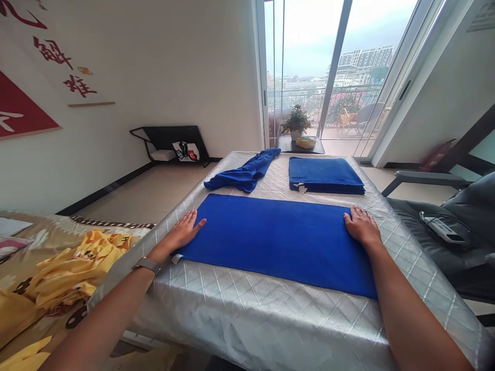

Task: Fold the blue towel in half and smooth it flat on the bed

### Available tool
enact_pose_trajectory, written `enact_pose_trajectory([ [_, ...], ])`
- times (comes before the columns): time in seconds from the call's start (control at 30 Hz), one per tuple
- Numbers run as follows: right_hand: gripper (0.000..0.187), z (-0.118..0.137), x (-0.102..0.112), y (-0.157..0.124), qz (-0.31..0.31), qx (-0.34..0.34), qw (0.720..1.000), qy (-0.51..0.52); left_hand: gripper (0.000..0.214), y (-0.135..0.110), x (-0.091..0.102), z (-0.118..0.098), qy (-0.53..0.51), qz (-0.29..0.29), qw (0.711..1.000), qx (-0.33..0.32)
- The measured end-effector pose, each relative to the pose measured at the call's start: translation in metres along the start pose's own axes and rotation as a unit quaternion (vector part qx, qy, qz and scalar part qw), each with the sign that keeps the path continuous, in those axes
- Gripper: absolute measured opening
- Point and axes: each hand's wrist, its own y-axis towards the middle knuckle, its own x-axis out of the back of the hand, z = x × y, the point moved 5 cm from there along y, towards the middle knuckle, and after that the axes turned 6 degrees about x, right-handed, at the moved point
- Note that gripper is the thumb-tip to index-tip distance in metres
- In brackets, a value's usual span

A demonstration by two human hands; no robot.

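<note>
A blue towel [270, 239] lies spread flat in a wide rectangle across the near part of the quilted silver cover [247, 322]. My left hand [186, 230] rests open at the towel's left edge, fingers pointing away from me. At the right edge, my right hand [362, 225] lies open and flat over the towel's border. A small white label shows at the towel's near left corner. Beyond it, a crumpled blue towel [247, 172] sits at the left, and a neat stack of folded blue towels [325, 174] with white labels sits at the right.
Yellow cloth [87, 263] is heaped on a patterned bedspread at the left. A dark armchair [456, 221] stands close on the right, with a power strip [443, 228] on its seat. Past the far edge, a small table [278, 148] holds a potted plant [297, 122] before glass doors.
</note>
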Motion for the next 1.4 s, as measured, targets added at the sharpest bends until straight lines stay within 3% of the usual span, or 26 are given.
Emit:
enact_pose_trajectory([
  [0.1, 0.069, -0.001, 0.000, 0.000, 0.001, -0.003, 1.000, -0.001, 0.091, 0.002, 0.008, -0.013, 0.025, -0.013, 0.999, 0.020],
  [0.17, 0.069, -0.001, 0.000, 0.001, 0.002, -0.002, 1.000, 0.000, 0.091, 0.002, 0.015, -0.039, 0.024, -0.042, 0.999, 0.023],
  [0.23, 0.069, -0.001, 0.000, 0.001, 0.004, -0.001, 1.000, 0.001, 0.089, 0.000, 0.020, -0.082, 0.007, -0.058, 0.998, -0.027],
  [0.3, 0.069, -0.001, 0.001, 0.000, 0.005, -0.003, 1.000, 0.002, 0.085, -0.004, 0.019, -0.141, -0.009, -0.047, 0.990, -0.134],
  [0.4, 0.069, -0.001, 0.002, 0.000, 0.005, -0.003, 1.000, 0.005, 0.079, -0.005, 0.011, -0.226, -0.042, -0.031, 0.967, -0.250],
  [0.47, 0.069, 0.000, 0.002, -0.001, 0.006, -0.001, 1.000, 0.006, 0.075, 0.000, 0.004, -0.271, -0.062, -0.024, 0.951, -0.302],
  [0.53, 0.068, 0.000, 0.003, -0.002, 0.007, -0.001, 1.000, 0.004, 0.073, 0.010, -0.004, -0.301, -0.075, -0.011, 0.946, -0.315],
  [0.63, 0.068, 0.001, 0.003, -0.002, 0.009, -0.002, 1.000, 0.006, 0.074, 0.028, -0.016, -0.319, -0.076, 0.012, 0.955, -0.287],
  [0.73, 0.068, 0.002, 0.004, -0.002, 0.007, -0.001, 1.000, 0.008, 0.075, 0.038, -0.022, -0.317, -0.070, 0.020, 0.959, -0.272],
  [0.83, 0.067, 0.002, 0.004, -0.003, 0.003, -0.001, 1.000, 0.006, 0.076, 0.046, -0.021, -0.296, -0.069, 0.017, 0.963, -0.259],
  [0.93, 0.068, 0.002, 0.003, -0.003, 0.006, 0.000, 1.000, 0.007, 0.077, 0.056, -0.017, -0.254, -0.059, 0.013, 0.976, -0.211],
  [1.2, 0.068, 0.002, 0.001, -0.002, 0.000, 0.001, 1.000, 0.004, 0.081, 0.081, 0.000, -0.096, -0.019, 0.004, 1.000, -0.021],
  [1.3, 0.068, 0.001, 0.001, -0.002, 0.003, 0.001, 1.000, 0.002, 0.083, 0.085, -0.001, -0.066, -0.014, -0.006, 1.000, 0.009],
  [1.4, 0.068, 0.001, 0.001, -0.002, 0.008, -0.002, 1.000, -0.001, 0.086, 0.086, -0.003, -0.060, -0.021, -0.027, 0.999, 0.016],
])
